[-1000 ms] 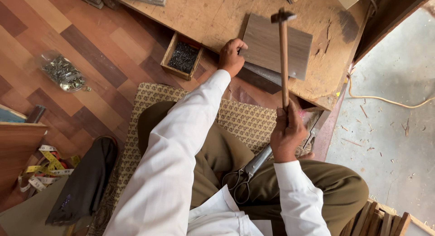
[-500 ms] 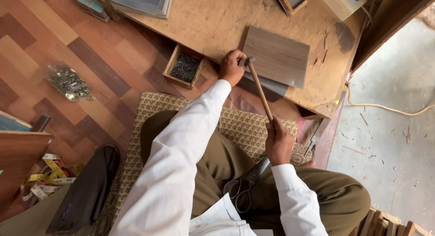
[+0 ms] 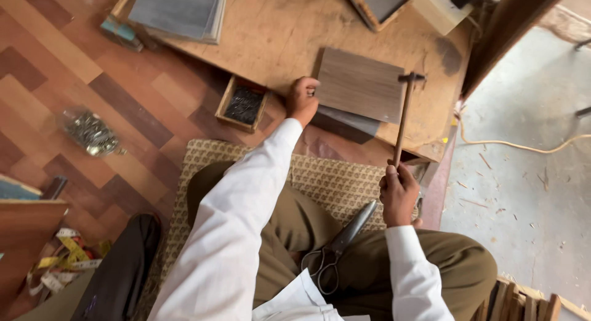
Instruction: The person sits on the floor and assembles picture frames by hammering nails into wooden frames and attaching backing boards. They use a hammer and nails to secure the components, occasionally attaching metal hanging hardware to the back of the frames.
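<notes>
Head view | right hand (image 3: pixel 399 193) grip closed on hammer (image 3: pixel 404 114) | left hand (image 3: pixel 301 100) grip unclear at panel (image 3: pixel 360 85)

The right hand (image 3: pixel 399 195) grips a raised hammer (image 3: pixel 404 114); the left hand (image 3: pixel 301 100) steadies a wooden panel (image 3: pixel 360 84).

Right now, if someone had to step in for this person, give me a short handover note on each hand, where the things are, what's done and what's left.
Left hand: resting at the left edge of the wood-grain panel, fingers pinched there; whether they hold a nail is too small to tell.
Right hand: gripping the hammer by the end of its handle, head raised over the panel's right edge.
Things: the panel lies flat on the plywood board. The small box of nails sits just left of the left hand. Scissors lie on the lap.
Done: panel placed and steadied.
Left: no driven nails are visible, so the nailing looks unfinished.
</notes>
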